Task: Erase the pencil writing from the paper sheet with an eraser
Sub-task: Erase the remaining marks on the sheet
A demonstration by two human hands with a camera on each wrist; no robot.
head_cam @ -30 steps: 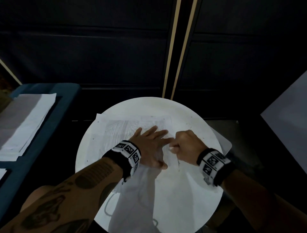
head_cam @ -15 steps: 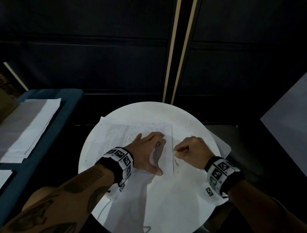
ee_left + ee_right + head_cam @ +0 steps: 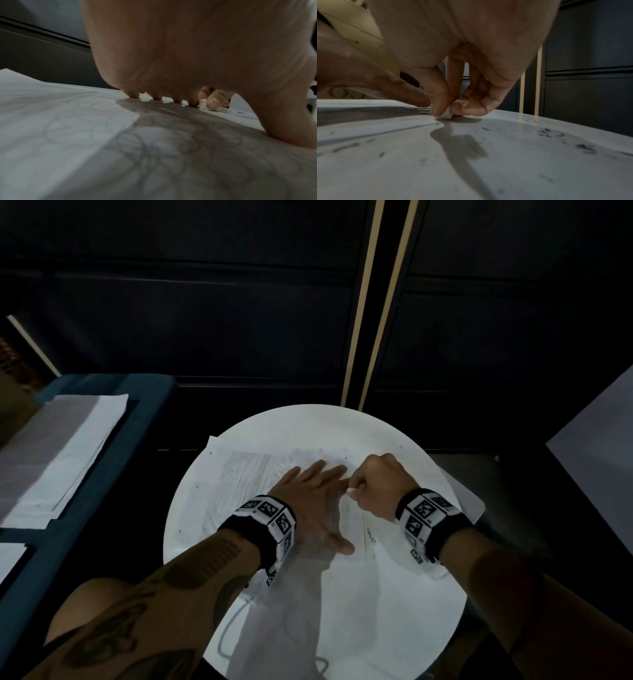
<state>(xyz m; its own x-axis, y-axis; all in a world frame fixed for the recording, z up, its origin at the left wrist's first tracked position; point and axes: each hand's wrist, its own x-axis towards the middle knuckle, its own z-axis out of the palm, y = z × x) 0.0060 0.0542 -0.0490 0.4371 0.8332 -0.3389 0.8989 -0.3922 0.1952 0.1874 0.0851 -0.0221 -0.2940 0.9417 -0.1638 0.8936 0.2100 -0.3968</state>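
A white paper sheet point(image 3: 246, 484) with faint pencil loops point(image 3: 72, 121) lies on a round white table point(image 3: 404, 604). My left hand point(image 3: 315, 498) lies flat on the sheet, fingers spread and straight, pressing it down. Just right of its fingertips, my right hand point(image 3: 380, 484) is curled and pinches a small white eraser point(image 3: 446, 115) between thumb and forefinger, its bottom touching the paper near the sheet's right edge. In the left wrist view the eraser point(image 3: 203, 104) shows beside my left index fingertip.
Dark eraser crumbs point(image 3: 546, 132) are scattered on the table to the right of the eraser. A blue surface point(image 3: 102, 474) with stacked papers point(image 3: 58, 453) stands at the left. Dark wall panels lie behind the table. A grey board point(image 3: 603, 446) is at the right edge.
My right hand with the eraser has moved forward and left, back up against my left fingertips. The left hand stays flat on the sheet.
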